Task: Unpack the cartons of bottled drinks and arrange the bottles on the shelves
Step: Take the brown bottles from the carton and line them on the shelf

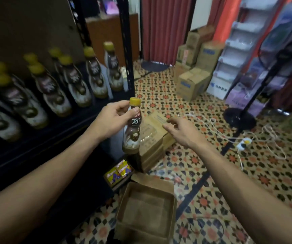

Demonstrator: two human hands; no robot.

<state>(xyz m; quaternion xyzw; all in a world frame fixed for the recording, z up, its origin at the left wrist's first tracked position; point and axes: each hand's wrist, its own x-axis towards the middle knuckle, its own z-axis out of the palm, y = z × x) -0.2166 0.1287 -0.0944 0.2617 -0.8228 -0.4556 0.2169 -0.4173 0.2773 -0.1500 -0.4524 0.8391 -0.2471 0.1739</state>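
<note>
So the bottle (132, 126) in play is a brown coffee-type drink with a yellow cap and "78°C" on the label, held upright in the air just off the front edge of the black shelf (41, 138). The left hand (113, 118) has it pinched up near the neck, thumb and fingers wrapped around the top part right under the cap, so the body hangs free below. The right hand (182, 131) is just beside it, not touching, palm down with the fingers spread loosely and nothing in it. On the shelf to the left there's already a row of matching bottles (53, 88), yellow caps all standing upright, a couple of rows deep, pretty blurry in the shot. Straight down below the hands sits an opened carton (147, 206) on the patterned tile floor (247, 173), flaps up, and I can't see any bottles in it. Behind the held bottle there's a stack of flattened cardboard (152, 143) with some clear plastic on top. A lower shelf shows some yellow and purple packets (119, 170). Further back are stacked sealed boxes (192, 71) by a red curtain (162, 27), and a standing fan (240, 118) with white cables (257, 138) trailing on the right.
</note>
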